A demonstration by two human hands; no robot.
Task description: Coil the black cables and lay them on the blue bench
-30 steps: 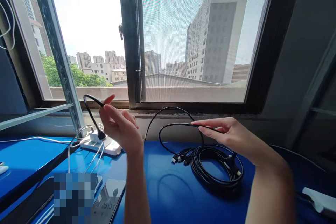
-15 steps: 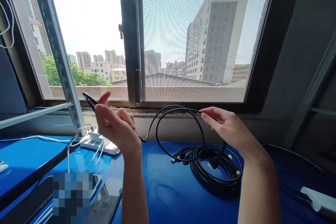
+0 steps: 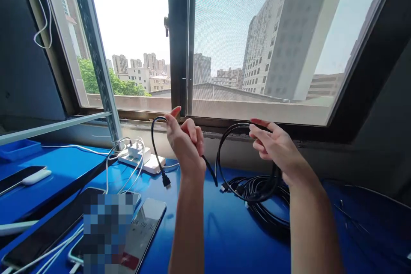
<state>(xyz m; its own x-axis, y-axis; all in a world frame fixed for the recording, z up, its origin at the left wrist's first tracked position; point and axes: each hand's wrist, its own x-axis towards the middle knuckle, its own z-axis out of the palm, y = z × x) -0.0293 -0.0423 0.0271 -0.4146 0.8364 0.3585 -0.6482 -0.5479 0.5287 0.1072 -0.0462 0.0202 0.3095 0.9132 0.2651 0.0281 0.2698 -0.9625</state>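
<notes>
A black cable [image 3: 154,143] is held up between my two hands above the blue table. My left hand [image 3: 188,143] is closed around it, and its free end hangs to the left, tipped with a flat black plug [image 3: 166,180] that resembles an HDMI connector. From below that hand the cable runs right into a round loop. My right hand [image 3: 272,143] pinches the top of the loop between thumb and fingers. Beneath the loop, a pile of coiled black cables [image 3: 266,212] lies on the table, partly hidden by the loop and my right forearm.
A white power strip [image 3: 154,163] with chargers and white cords stands by the window wall. Several phones lie at the lower left, one a dark phone [image 3: 147,227] with a lit display. A metal shelf post [image 3: 104,68] rises at the left, near a blue tray [image 3: 19,150].
The plug end now hangs down left of my left hand. The loop in my right hand looks narrower, with its strands gathered together. The camera view has shifted left and down.
</notes>
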